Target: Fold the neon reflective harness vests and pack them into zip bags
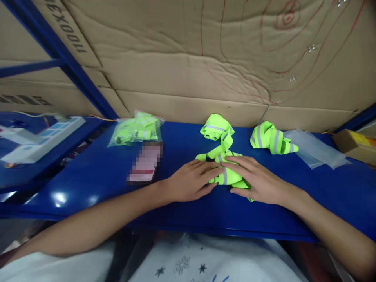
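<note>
A folded neon-yellow reflective strap with grey stripes lies on the blue table in front of me. My left hand holds its left side, with long fingers across the edge and the thumb lower down. From the right, my right hand holds the same bundle, fingers over its top and thumb by the lower edge. A loose length of strap runs up from it to a rolled portion behind. The undersides of both hands are hidden.
Another bundled reflective strap sits at the back right beside clear plastic bags. Bagged yellow straps and a phone are on the left. Cardboard walls the back of the blue table. A small box stands far right.
</note>
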Demonstrator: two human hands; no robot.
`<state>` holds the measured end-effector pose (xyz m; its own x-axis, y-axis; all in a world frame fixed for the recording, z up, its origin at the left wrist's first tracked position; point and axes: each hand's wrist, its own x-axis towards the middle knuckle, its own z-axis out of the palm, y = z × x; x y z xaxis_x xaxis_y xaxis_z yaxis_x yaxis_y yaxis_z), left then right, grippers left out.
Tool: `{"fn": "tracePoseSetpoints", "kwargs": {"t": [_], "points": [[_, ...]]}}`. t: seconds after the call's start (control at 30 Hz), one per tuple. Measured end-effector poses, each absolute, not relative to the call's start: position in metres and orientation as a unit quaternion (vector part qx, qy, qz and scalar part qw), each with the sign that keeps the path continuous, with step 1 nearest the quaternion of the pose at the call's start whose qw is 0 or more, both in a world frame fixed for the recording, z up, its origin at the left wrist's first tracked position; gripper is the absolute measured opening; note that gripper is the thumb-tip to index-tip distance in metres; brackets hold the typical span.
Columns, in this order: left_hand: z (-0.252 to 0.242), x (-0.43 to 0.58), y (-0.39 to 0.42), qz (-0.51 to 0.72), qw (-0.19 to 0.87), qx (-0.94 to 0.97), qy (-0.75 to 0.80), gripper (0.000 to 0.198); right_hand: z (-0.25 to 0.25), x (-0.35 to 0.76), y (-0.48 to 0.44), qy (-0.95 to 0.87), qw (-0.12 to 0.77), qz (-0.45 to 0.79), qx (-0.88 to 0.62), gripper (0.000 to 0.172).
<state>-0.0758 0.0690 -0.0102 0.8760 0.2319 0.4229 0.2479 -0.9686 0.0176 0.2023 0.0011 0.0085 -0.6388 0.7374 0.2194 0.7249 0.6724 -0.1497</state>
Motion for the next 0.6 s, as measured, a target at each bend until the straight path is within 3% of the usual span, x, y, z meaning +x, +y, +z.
{"fn": "tracePoseSetpoints", "kwargs": {"t": [0.2,0.6], "points": [[-0.0056,-0.0764,0.0670,-0.237,0.050,-0.964,-0.111,0.033,0.0080,0.2028,-0.0004,-0.901,0.135,0.032,-0.411,0.076],[-0.0015,-0.0802,0.0606,-0.215,0.051,-0.968,-0.114,0.040,0.0176,0.1940,-0.0069,-0.882,0.137,0.095,-0.440,0.077]]}}
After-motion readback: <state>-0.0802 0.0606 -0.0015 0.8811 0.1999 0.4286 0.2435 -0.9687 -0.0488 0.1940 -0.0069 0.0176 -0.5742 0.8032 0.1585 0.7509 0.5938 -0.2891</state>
